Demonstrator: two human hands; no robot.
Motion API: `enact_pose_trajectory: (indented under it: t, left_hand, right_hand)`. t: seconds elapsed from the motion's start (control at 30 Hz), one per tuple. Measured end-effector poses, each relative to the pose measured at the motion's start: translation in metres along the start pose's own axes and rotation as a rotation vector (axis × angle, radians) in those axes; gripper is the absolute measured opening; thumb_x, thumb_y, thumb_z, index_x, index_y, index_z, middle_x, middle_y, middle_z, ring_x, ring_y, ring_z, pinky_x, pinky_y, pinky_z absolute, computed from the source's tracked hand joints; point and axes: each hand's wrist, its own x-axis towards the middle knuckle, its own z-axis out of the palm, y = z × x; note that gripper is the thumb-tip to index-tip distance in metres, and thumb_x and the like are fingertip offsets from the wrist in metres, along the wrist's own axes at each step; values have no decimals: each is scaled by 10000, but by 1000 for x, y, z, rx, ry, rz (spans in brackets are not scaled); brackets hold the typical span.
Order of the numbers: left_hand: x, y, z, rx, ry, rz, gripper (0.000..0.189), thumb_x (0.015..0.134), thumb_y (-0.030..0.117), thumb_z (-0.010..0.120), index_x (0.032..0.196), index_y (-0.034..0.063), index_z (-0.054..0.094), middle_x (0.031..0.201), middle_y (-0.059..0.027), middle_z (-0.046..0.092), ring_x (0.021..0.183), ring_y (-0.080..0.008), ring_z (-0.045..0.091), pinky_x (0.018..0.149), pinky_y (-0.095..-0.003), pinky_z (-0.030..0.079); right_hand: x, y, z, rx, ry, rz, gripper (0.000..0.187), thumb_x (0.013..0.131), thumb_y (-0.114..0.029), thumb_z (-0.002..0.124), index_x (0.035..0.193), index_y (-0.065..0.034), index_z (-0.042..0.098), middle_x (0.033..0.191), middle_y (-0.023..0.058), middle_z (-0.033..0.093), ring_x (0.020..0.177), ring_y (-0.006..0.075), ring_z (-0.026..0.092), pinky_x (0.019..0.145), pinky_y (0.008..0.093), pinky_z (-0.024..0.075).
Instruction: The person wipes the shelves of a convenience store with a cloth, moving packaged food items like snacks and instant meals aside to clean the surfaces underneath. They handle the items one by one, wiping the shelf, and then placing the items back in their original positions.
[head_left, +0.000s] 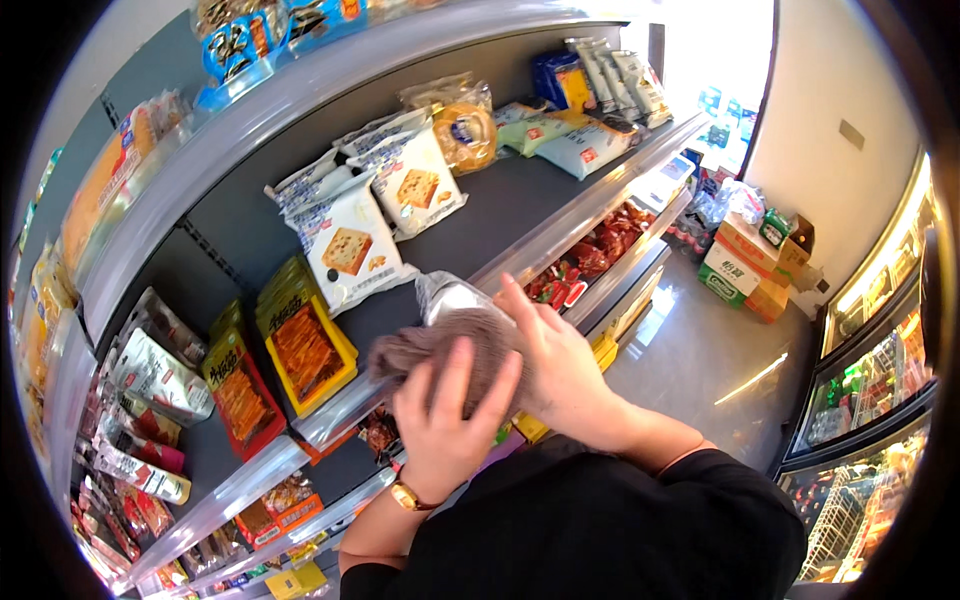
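Note:
A grey-brown cloth (469, 334) is bunched over a silvery-white plastic packet (448, 291) in front of my body. My left hand (450, 420), with a gold watch at the wrist, presses the cloth down with its fingers spread. From the right side, my right hand (562, 367) grips the packet, thumb and fingers partly hidden behind the cloth. Most of the packet is covered, so its print cannot be read. Just behind stand white bread packets (349, 247) on a dark shelf (480, 214). Left of them lie a yellow-edged snack pack (307, 349) and a red-edged one (241, 397).
Clear price rails (555, 217) run along the shelf edges. Lower down are red snack packs (592, 251). Round packaged bread (465, 135) and pale bags (585, 146) sit farther along. Cardboard boxes (739, 259) stand on the floor, and glass-door fridges (862, 382) line the right.

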Motion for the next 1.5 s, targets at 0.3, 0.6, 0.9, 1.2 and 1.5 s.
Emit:
enact_pose_trajectory:
  t: [0.3,0.6,0.9,1.2,1.5]
  left_hand:
    - [6,7,2,-302,-37,-8,507,677,184,761,1168,277,675,1373,-154,447,1134,-365,441,953,-450,407]
    - [2,6,18,-347,-60,15,584,662,165,772,1223,253,635,1376,-157,444,1168,-377,441,969,-460,399]
    - [7,11,6,-324,-101,-124,614,696,171,743,1291,208,593,1387,-189,418,1183,-388,421,972,-473,381]
    - [-18,-1,12,-319,31,-206,589,667,133,760,1231,217,616,1368,-188,422,1202,-359,421,974,-459,381]
    - [-30,15,44,-349,275,-119,422,696,88,706,1050,316,696,1316,-134,377,1187,-375,356,976,-435,384]
  right_hand:
    - [-9,9,-14,386,-42,72,852,750,-101,710,1447,10,233,1197,232,548,1123,392,543,946,427,453]
    - [-25,40,-1,744,35,196,732,798,-182,755,1379,-32,335,1214,180,559,1144,254,568,943,345,457]
    - [-28,42,-6,975,120,334,647,797,-129,761,1334,-25,415,1224,87,562,1129,153,532,929,319,455]
    - [-21,46,12,1790,179,584,528,903,-104,610,1372,-13,385,1292,143,552,1161,254,577,969,395,488]
    - [8,22,28,1984,58,735,513,973,-307,486,1383,-13,393,1341,180,528,1200,313,549,1029,434,438]
